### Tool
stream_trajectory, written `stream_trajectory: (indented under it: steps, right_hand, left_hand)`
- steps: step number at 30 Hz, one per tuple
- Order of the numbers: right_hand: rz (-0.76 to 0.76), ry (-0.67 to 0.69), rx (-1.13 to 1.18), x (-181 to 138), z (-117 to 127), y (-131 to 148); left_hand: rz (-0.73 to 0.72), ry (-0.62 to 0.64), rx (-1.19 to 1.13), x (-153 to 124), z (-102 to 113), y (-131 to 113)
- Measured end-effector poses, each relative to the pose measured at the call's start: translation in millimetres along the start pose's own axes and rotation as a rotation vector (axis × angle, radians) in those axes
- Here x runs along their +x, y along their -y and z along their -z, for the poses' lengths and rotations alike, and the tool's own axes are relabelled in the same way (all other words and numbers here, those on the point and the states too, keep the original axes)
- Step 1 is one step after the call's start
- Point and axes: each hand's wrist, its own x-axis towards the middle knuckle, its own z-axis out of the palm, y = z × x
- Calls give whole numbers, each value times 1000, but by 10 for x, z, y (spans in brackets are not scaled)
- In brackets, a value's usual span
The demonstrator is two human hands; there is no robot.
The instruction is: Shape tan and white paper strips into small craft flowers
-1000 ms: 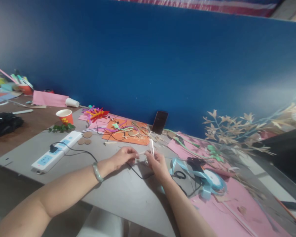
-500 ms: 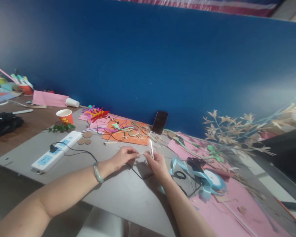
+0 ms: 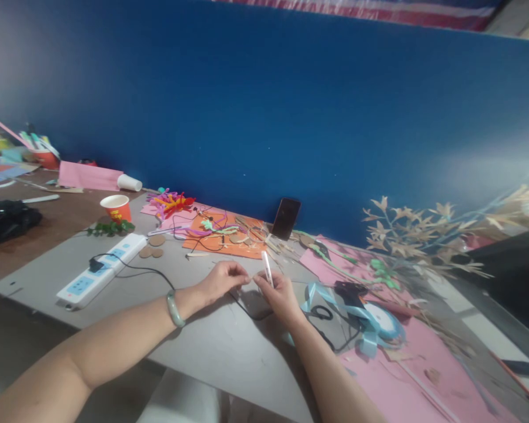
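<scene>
Since the right hand point(image 3: 281, 295), gripping a thin white plastic-looking stick point(image 3: 267, 266), moved closer, the pinched left hand point(image 3: 220, 283) can probably help.

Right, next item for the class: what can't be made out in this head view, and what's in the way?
All in the head view:
Anything pinched by the left hand: too small, and screened by its fingers.
Lower end of the white stick: covered by the right hand; its lettering is too small to read.
Inside bottom of the red cup: hidden by its near wall.
Far side of the black bag: cut off by the left edge.
</scene>
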Motion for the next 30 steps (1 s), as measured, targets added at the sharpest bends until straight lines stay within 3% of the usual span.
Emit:
stream_trajectory:
  steps: [15, 24, 30]
  right_hand:
    - [32, -37, -6, 14, -3, -64]
    - [-20, -37, 161, 30, -4, -121]
    - [-44, -74, 244, 43, -19, -97]
  left_hand:
    - [202, 49, -97, 71, 61, 83]
    - [173, 36, -150, 63, 46, 72]
    - [80, 25, -193, 48, 34, 27]
